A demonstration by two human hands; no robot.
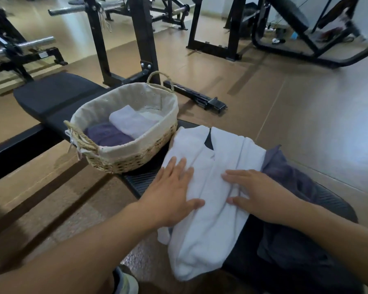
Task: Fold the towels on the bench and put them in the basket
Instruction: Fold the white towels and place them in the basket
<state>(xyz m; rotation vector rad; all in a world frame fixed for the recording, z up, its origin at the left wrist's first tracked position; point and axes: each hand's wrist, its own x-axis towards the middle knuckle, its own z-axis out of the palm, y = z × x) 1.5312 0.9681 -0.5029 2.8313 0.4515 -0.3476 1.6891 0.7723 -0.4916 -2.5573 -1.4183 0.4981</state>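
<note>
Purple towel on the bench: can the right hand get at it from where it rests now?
Probably yes. The purple towel lies uncovered just beside the right hand, which rests flat on the white towel. Nothing sits between them, though the white towel's edge may overlap it slightly.

This is a gym, a weight-training room by its furnishings. A black padded bench runs across the near floor, and behind it stand black steel rack uprights with chrome barbell bars resting across them (another bar shows at the left edge). Further machine frames sit on the tan rubber-tile floor toward the far right corner.
</note>
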